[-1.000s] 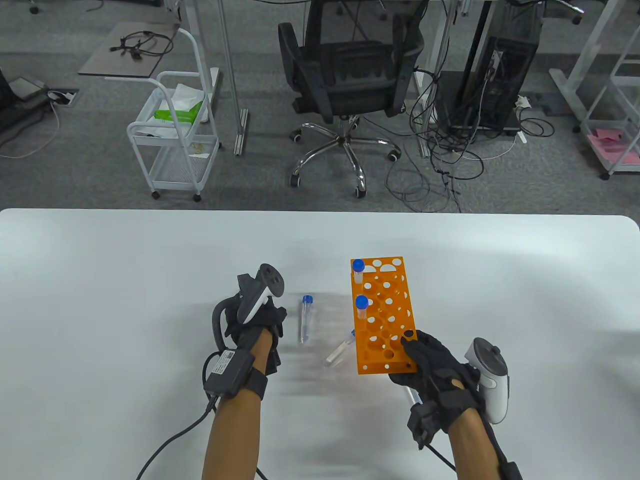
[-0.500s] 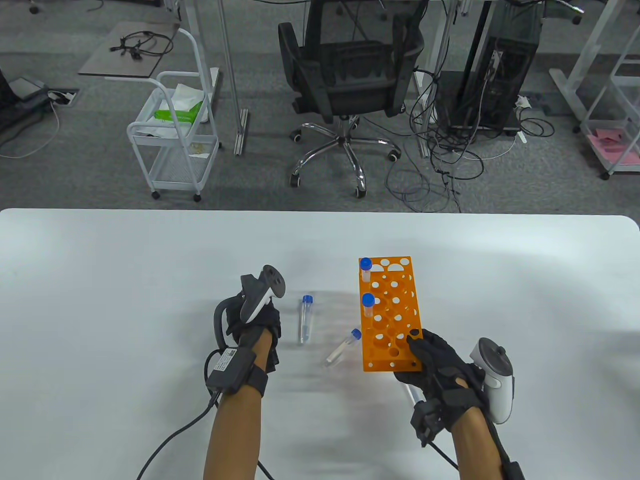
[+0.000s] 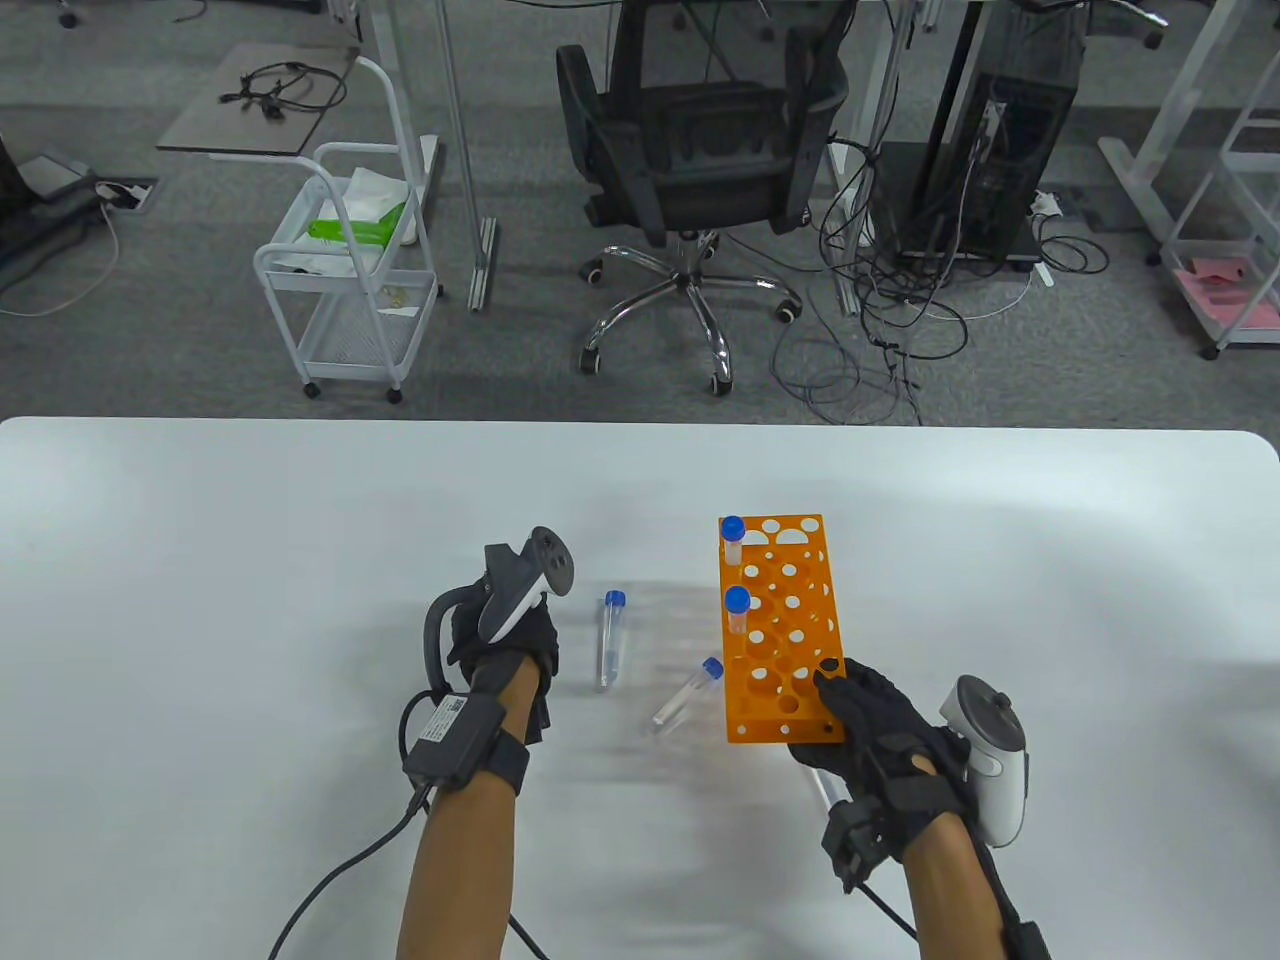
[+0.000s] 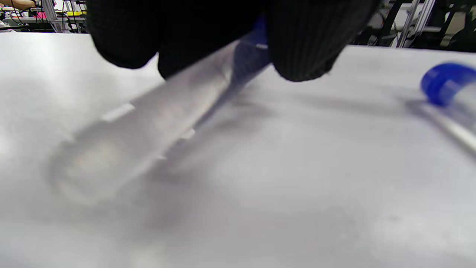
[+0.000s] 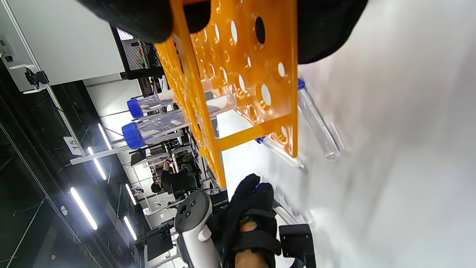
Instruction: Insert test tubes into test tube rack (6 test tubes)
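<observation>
The orange test tube rack (image 3: 790, 640) lies flat-topped on the white table, and two blue-capped tubes stand in its left column, one at the far end (image 3: 733, 536) and one in the middle (image 3: 737, 608). My right hand (image 3: 838, 702) grips the rack's near right corner; the rack also shows in the right wrist view (image 5: 241, 78). Two loose tubes lie left of the rack, one upright in the picture (image 3: 609, 640) and one slanted (image 3: 686, 692). My left hand (image 3: 512, 640) pinches another tube (image 4: 148, 126) near its blue cap, low over the table.
A thin clear tube end (image 3: 822, 790) shows under my right hand. The table's far edge (image 3: 640, 425) lies well behind the rack. An office chair (image 3: 700, 150) and a white cart (image 3: 350, 280) stand on the floor beyond.
My right hand has shifted the rack a little to the right and turned it straighter, away from the slanted loose tube. My left hand has drawn slightly nearer and left.
</observation>
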Demonstrator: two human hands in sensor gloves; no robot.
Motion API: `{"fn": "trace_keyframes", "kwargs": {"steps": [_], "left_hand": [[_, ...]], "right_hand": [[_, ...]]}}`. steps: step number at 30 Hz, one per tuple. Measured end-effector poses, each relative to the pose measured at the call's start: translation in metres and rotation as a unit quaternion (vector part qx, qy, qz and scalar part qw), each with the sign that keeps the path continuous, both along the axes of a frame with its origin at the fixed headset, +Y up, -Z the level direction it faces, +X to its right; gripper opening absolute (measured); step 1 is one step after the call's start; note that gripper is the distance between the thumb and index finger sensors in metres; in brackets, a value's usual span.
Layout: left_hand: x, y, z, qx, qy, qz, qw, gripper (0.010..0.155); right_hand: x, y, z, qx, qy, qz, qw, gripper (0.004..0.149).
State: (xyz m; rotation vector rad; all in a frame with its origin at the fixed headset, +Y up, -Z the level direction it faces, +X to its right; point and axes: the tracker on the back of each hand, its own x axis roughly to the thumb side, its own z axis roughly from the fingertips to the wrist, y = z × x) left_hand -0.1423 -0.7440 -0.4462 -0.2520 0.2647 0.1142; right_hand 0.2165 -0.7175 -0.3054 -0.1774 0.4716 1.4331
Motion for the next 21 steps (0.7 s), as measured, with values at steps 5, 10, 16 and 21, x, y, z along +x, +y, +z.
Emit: {"fn": "trace_keyframes", "kwargs": {"steps": [5,10,16,21], "left_hand": [[-0.004,0.025,0.017,0.034,-0.014,0.028,0.999,0.05],[-0.004,0.05,0.035,0.083,-0.023,0.049,0.995,0.051],[0.004,0.076,0.059,0.129,-0.04,0.066,0.989,0.051],[0.012,0.09,0.081,0.184,-0.048,0.092,0.977,0.051]], "right_hand": [[-0.003,-0.001,0.0,-0.003,0.007,-0.002,1.0,0.054],[-0.005,0.0,0.001,0.0,0.012,-0.009,1.0,0.054],[-0.007,0.001,0.001,0.004,0.017,-0.01,1.0,0.054],[-0.01,0.002,0.001,0.004,0.026,-0.009,1.0,0.054]]}}
